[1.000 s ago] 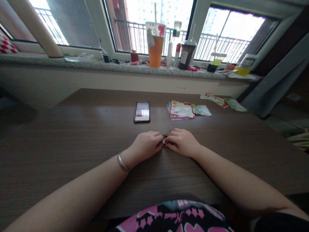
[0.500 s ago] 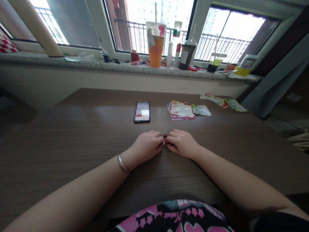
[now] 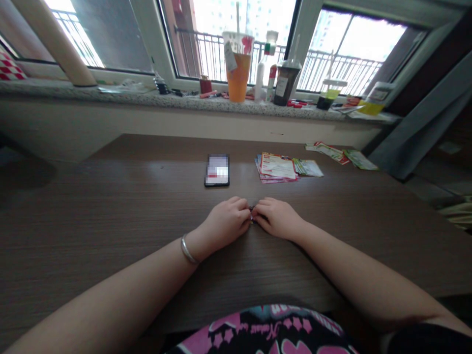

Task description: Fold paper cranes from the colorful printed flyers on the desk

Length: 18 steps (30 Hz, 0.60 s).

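Observation:
My left hand (image 3: 224, 222) and my right hand (image 3: 277, 217) rest on the brown wooden table (image 3: 110, 206), fingertips pressed together around a tiny folded piece of printed paper (image 3: 252, 213). Only a red and white sliver of it shows between the fingers. Both hands are closed in a pinch. A silver bangle (image 3: 187, 250) circles my left wrist. Beyond the hands lies a black phone (image 3: 217, 170) with a lit screen, and to its right a stack of colourful leaflets (image 3: 277, 167).
More leaflets (image 3: 341, 153) lie at the table's far right. The stone windowsill (image 3: 110, 96) holds an orange drink cup (image 3: 238, 69), a dark drink cup (image 3: 286, 83), a bottle (image 3: 264, 69) and small clutter. A grey curtain (image 3: 424, 123) hangs at the right.
The two hands have drawn slightly closer together and less of the small paper shows between the fingertips. Nothing else has moved.

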Available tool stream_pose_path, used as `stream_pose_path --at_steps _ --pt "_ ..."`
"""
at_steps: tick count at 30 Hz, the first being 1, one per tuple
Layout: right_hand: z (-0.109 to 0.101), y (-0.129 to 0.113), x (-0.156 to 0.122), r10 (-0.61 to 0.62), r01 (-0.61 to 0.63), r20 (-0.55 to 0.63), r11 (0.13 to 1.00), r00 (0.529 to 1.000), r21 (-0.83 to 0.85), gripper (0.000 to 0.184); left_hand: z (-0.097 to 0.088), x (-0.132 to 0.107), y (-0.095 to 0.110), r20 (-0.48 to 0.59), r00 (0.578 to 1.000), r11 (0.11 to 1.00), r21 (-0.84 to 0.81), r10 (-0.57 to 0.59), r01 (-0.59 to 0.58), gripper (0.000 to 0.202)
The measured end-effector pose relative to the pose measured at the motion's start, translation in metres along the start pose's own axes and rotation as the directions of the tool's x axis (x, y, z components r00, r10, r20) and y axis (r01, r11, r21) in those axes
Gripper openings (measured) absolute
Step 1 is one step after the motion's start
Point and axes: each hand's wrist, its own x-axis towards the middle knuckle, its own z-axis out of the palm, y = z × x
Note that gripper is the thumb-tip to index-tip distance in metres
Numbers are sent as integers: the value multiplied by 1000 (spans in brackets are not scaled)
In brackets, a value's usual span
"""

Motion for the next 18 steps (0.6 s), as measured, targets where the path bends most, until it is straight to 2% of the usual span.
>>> stream_pose_path --at_steps 6,12,18 --pt "4 8 0 77 -76 -10 990 997 121 11 5 1 -4 6 998 993 -102 -67 67 13" --pt "1 14 0 12 -1 -43 966 999 257 8 10 0 -9 -9 995 962 -258 -99 93 11" --pt "-2 13 -2 33 -20 -51 971 998 236 8 9 3 -10 16 990 944 -301 -138 137 11"
